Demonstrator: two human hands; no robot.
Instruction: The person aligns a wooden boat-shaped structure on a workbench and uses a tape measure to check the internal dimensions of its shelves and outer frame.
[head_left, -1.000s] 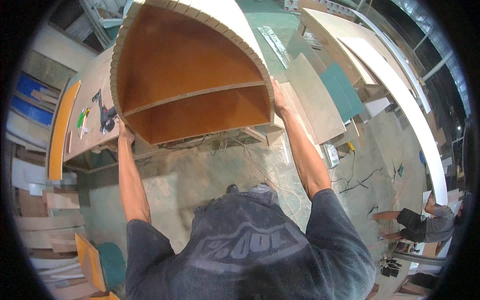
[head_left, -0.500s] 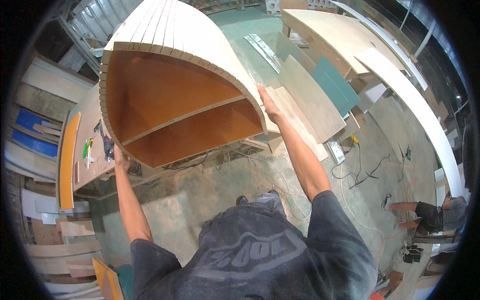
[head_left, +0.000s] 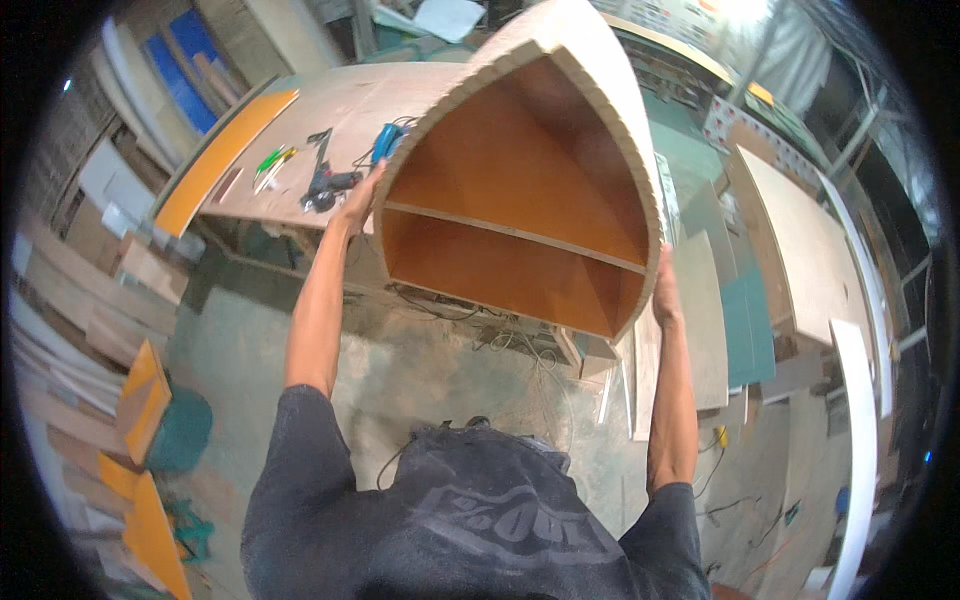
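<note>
A pointed, boat-shaped wooden cabinet (head_left: 520, 250) lies before me with its mouth toward me. Its inside is orange-brown, one shelf board (head_left: 515, 237) crosses it, and narrow pale strips make up its curved outer skin. Against its left wall presses my left hand (head_left: 362, 203), the fingers running partly out of sight along the outside. On the opposite wall, low down, my right hand (head_left: 667, 290) grips the outer side, its fingertips partly hidden. Just left of my left hand, a dark power tool (head_left: 325, 185) and a blue tool (head_left: 386, 142) rest on the workbench (head_left: 340, 95).
Green and yellow pens (head_left: 272, 160) lie near an orange panel (head_left: 225, 160) on the bench. Leaning boards (head_left: 705, 320) and a teal panel (head_left: 748, 325) stand to the right, beyond them another table (head_left: 800, 240). Cables trail on the floor below the cabinet.
My view has swung round, and the cabinet appears further right and turned. My right hand, flat with fingers stretched half a second ago, now sits lower on its side. The left stays on the wall.
</note>
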